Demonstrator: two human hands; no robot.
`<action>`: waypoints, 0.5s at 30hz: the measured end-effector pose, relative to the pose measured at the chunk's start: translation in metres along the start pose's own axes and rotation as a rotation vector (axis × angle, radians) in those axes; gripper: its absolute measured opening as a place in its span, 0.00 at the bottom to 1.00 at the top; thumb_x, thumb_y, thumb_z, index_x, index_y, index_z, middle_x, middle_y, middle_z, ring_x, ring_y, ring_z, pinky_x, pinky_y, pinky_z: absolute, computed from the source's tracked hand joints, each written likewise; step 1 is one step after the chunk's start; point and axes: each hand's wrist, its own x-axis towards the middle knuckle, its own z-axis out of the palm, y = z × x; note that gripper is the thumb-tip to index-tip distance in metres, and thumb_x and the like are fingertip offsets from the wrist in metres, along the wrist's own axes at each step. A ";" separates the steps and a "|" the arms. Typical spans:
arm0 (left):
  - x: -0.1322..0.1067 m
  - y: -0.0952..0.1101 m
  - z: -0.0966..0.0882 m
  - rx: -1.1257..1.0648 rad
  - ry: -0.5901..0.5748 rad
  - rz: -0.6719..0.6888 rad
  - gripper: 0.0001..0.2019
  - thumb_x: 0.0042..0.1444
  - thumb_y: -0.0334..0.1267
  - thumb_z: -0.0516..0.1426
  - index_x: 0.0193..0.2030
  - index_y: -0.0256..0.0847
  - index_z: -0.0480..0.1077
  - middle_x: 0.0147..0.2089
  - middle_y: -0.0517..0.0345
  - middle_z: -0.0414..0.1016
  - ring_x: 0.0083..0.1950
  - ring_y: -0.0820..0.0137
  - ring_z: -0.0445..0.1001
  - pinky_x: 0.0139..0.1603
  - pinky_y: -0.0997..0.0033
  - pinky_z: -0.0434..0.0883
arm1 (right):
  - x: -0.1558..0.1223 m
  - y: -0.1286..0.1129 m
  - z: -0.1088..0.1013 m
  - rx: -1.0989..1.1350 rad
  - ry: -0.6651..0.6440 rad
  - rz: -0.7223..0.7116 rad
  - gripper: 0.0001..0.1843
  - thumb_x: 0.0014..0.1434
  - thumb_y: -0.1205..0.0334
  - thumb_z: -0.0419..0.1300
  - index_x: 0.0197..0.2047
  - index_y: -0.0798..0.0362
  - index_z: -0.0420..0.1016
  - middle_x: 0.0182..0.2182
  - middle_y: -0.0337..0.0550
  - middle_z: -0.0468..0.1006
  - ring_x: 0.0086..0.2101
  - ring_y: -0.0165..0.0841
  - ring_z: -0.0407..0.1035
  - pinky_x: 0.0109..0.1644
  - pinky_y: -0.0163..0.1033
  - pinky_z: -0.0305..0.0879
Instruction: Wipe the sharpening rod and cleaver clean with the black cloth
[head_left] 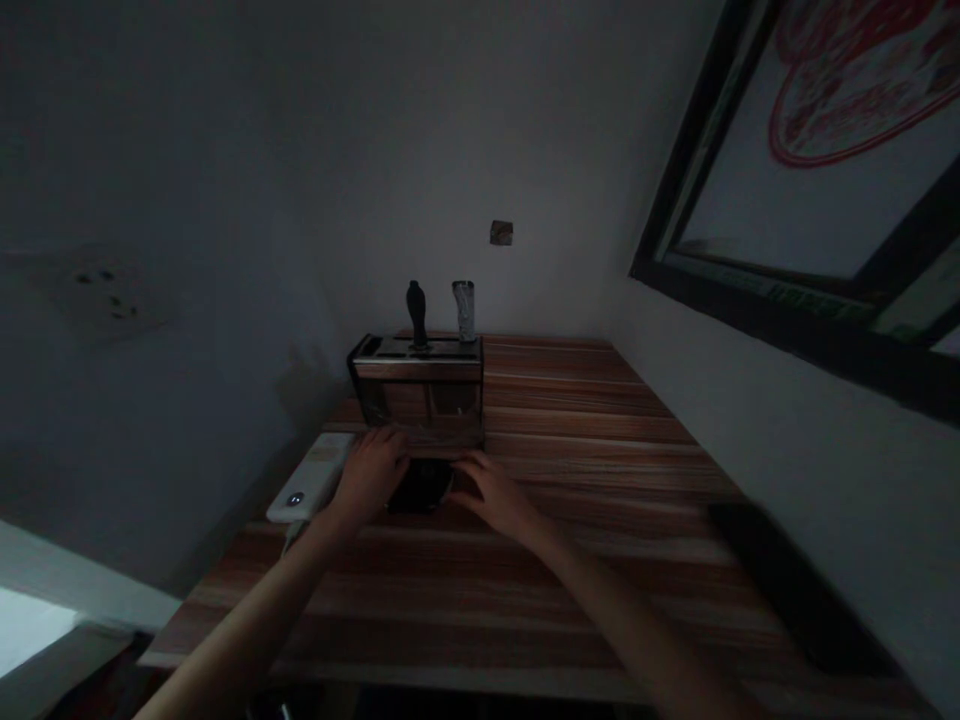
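Observation:
Both my hands reach out over a striped wooden counter (570, 560) in dim light. My left hand (373, 475) and my right hand (491, 492) rest on either side of a small dark object (420, 487), fingers curled onto it. I cannot make out what the dark object is. Just behind it stands a shiny metal knife block (420, 395) with a black handle (416, 312) and a pale handle (464, 309) sticking up from its top.
A white power strip (309, 480) with a small lit button lies left of my left hand at the counter's edge. A long dark object (787, 585) lies along the right wall. A framed picture (825, 170) hangs upper right. A wall socket (105, 290) sits far left.

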 end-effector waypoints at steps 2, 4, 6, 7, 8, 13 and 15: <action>0.005 0.021 0.001 -0.120 -0.038 0.076 0.10 0.54 0.31 0.50 0.42 0.39 0.68 0.45 0.50 0.70 0.49 0.61 0.67 0.52 0.62 0.60 | -0.007 0.003 -0.013 0.119 0.051 0.011 0.17 0.56 0.57 0.57 0.49 0.50 0.69 0.46 0.46 0.71 0.47 0.35 0.65 0.51 0.42 0.60; 0.012 0.043 0.008 -0.263 -0.116 0.166 0.08 0.55 0.33 0.51 0.40 0.41 0.69 0.41 0.56 0.73 0.44 0.67 0.70 0.48 0.70 0.63 | -0.014 0.009 -0.028 0.241 0.111 0.076 0.14 0.58 0.57 0.55 0.46 0.50 0.70 0.42 0.45 0.74 0.43 0.35 0.67 0.49 0.41 0.63; 0.018 0.067 0.023 -0.404 -0.190 0.229 0.08 0.56 0.36 0.51 0.38 0.41 0.70 0.37 0.59 0.74 0.40 0.70 0.71 0.43 0.74 0.65 | -0.020 0.018 -0.041 0.362 0.198 0.168 0.14 0.59 0.55 0.51 0.44 0.50 0.72 0.40 0.44 0.75 0.42 0.35 0.69 0.48 0.41 0.63; 0.020 0.078 0.032 -0.470 -0.219 0.245 0.09 0.57 0.38 0.50 0.37 0.40 0.70 0.36 0.59 0.74 0.39 0.71 0.71 0.41 0.75 0.65 | -0.023 0.024 -0.047 0.421 0.254 0.213 0.15 0.60 0.53 0.50 0.43 0.50 0.72 0.40 0.44 0.76 0.41 0.35 0.69 0.48 0.42 0.63; 0.022 0.089 0.043 -0.532 -0.246 0.255 0.10 0.58 0.40 0.49 0.34 0.39 0.70 0.34 0.59 0.73 0.37 0.71 0.71 0.39 0.75 0.66 | -0.026 0.029 -0.051 0.482 0.315 0.256 0.16 0.60 0.51 0.49 0.41 0.50 0.73 0.39 0.44 0.77 0.41 0.35 0.69 0.48 0.42 0.63; 0.017 0.128 0.100 -0.768 -0.329 0.229 0.16 0.60 0.41 0.45 0.27 0.36 0.65 0.23 0.61 0.67 0.26 0.75 0.67 0.29 0.77 0.65 | -0.037 0.040 -0.055 0.780 0.441 0.394 0.21 0.57 0.45 0.49 0.36 0.52 0.75 0.33 0.43 0.78 0.36 0.36 0.72 0.44 0.41 0.66; 0.012 0.132 0.115 -0.817 -0.340 0.201 0.15 0.58 0.40 0.45 0.26 0.35 0.65 0.22 0.61 0.65 0.24 0.75 0.65 0.27 0.78 0.64 | -0.040 0.036 -0.050 0.817 0.383 0.404 0.23 0.57 0.44 0.49 0.34 0.52 0.76 0.32 0.44 0.79 0.36 0.36 0.72 0.44 0.41 0.66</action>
